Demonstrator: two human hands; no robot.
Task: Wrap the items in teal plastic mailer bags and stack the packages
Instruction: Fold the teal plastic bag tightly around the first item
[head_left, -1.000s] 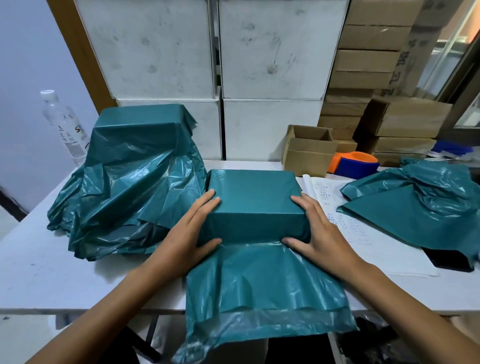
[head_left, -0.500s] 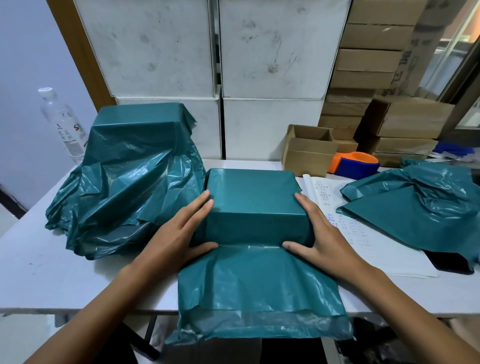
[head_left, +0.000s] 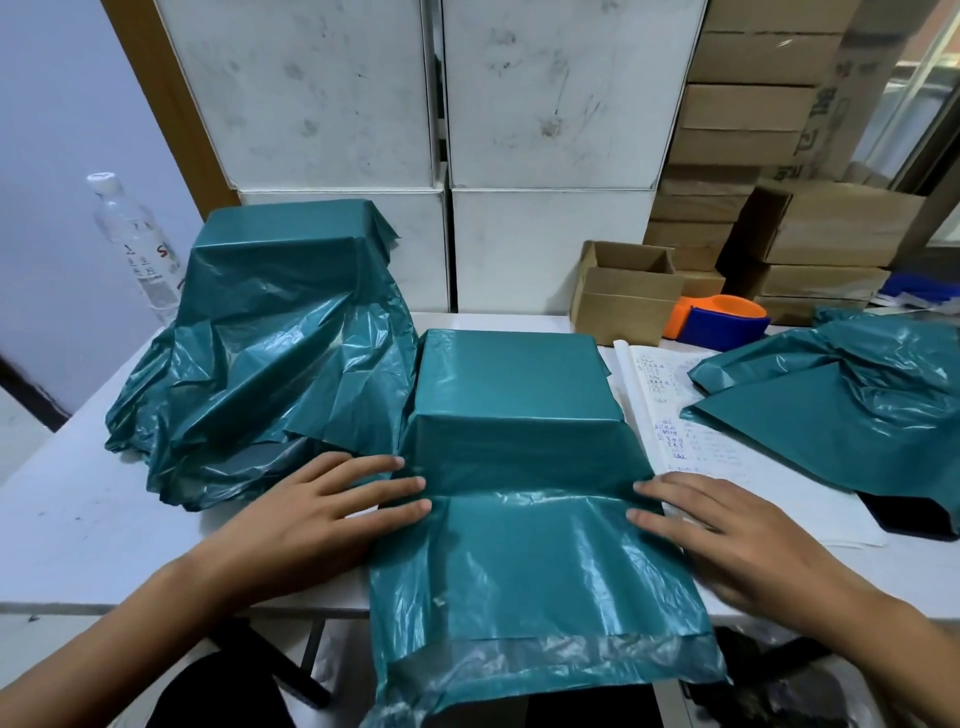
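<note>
Both my hands have slid off the box sides: left hand (head_left: 317, 514) and right hand (head_left: 727, 530), fingers spread flat, holding nothing, pressing the bag (head_left: 524, 561) onto the counter (head_left: 78, 535).

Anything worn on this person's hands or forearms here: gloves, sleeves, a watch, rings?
Nothing that shows. The left hand and right hand are bare, with no gloves, rings or watch, and both forearms are uncovered right to the frame's edge. Nails are short and unpainted.

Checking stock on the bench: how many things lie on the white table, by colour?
Teal, 3: box in its bag, draped stack, loose bags.
Brown, 1: open carton.
Orange and blue, 1: tape holder.
White, 1: notebook.
Clear, 1: bottle.
Total: 7
</note>
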